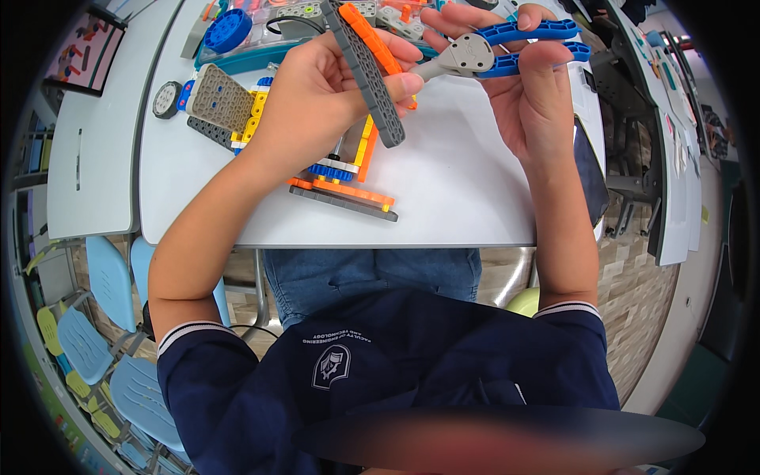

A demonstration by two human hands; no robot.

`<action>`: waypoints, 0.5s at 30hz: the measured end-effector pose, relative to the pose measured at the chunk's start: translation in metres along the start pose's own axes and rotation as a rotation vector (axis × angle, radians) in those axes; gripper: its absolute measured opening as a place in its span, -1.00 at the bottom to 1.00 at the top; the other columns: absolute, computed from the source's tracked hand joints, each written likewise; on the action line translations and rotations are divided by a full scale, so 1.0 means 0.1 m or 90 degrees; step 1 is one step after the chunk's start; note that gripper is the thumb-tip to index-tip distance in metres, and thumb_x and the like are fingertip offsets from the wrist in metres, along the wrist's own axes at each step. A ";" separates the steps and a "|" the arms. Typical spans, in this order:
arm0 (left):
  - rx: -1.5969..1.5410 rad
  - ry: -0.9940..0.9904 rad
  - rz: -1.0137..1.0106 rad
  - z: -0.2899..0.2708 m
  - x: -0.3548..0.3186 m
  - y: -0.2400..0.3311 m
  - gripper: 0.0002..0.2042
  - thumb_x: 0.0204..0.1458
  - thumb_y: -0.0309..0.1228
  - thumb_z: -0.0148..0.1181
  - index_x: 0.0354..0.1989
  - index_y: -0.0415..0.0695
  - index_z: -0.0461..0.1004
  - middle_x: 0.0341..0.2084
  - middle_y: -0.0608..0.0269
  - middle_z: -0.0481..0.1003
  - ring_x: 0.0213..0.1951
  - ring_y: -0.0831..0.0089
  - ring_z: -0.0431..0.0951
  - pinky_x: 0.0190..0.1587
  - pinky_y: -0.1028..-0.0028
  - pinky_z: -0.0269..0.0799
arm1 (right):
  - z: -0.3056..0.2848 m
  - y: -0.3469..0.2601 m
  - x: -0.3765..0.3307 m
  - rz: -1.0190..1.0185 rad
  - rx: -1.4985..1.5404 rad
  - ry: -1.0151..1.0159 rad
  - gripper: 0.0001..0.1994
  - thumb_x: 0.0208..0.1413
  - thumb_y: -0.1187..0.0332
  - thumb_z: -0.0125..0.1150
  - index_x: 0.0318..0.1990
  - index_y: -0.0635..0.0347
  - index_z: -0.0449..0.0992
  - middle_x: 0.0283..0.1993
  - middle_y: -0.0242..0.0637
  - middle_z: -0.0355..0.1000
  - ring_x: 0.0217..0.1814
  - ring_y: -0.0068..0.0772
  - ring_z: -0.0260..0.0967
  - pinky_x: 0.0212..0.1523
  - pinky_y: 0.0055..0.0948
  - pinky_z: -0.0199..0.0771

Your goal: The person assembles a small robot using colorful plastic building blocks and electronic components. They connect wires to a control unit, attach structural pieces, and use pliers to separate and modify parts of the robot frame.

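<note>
My left hand (pixel 317 95) is closed around a long dark grey building plate (pixel 366 75) with an orange beam (pixel 370 38) alongside it. In my right hand (pixel 526 103) is a pair of pliers with blue handles (pixel 532 32) and a grey head (pixel 467 55); its handles are spread apart. The pliers' jaw tip reaches my left fingertips, which hide what it touches. Under my left hand sits a partly built model with a light grey panel (pixel 218 99), yellow pieces (pixel 252 119), a blue gear (pixel 331 171) and an orange beam over a dark grey one (pixel 348 198).
The white table (pixel 467 190) carries a teal-edged parts tray (pixel 265 55) at the far side, with a blue wheel (pixel 228 30) on it. A dark flat device (pixel 590 170) lies at the right edge. Light blue chairs (pixel 146 396) stand at the left.
</note>
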State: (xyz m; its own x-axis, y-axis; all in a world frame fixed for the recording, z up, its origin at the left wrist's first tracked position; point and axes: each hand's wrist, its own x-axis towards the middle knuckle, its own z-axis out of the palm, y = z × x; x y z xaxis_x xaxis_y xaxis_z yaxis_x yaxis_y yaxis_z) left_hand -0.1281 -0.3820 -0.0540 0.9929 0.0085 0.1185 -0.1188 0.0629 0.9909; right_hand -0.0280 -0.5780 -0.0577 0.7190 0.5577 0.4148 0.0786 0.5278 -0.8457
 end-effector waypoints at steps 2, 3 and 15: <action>0.008 0.000 -0.009 0.00 -0.01 0.00 -0.65 0.09 -0.38 0.47 0.02 -0.22 0.57 -0.35 0.26 0.64 -0.34 0.58 0.66 -0.27 0.58 0.59 | -0.01 0.01 0.00 -0.038 -0.008 -0.020 -0.49 0.20 -0.13 0.25 -0.05 0.02 0.16 0.07 0.27 0.51 0.26 0.19 0.47 0.27 0.07 0.54; 0.002 -0.004 -0.003 0.01 -0.02 0.00 -0.65 0.09 -0.37 0.47 0.01 -0.22 0.57 -0.36 0.26 0.64 -0.35 0.59 0.65 -0.28 0.59 0.58 | -0.02 0.01 -0.01 -0.034 -0.017 -0.016 -0.48 0.19 -0.13 0.26 -0.06 0.03 0.17 0.06 0.27 0.51 0.24 0.19 0.48 0.25 0.06 0.56; 0.010 -0.005 0.039 0.04 -0.02 0.01 -0.63 0.12 -0.31 0.46 0.02 -0.23 0.55 -0.32 0.22 0.67 -0.40 0.62 0.61 -0.31 0.61 0.57 | -0.01 -0.02 -0.06 -0.061 0.003 0.066 -0.49 0.20 -0.12 0.24 -0.05 0.04 0.19 0.03 0.21 0.51 0.16 0.22 0.53 0.13 0.09 0.66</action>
State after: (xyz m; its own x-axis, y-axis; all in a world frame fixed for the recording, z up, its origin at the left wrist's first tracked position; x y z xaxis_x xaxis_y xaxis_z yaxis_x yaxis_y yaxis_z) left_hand -0.1300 -0.3864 -0.0527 0.9839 0.0034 0.1787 -0.1787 0.0463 0.9828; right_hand -0.0314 -0.5833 -0.0587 0.7755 0.4356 0.4569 0.1471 0.5792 -0.8018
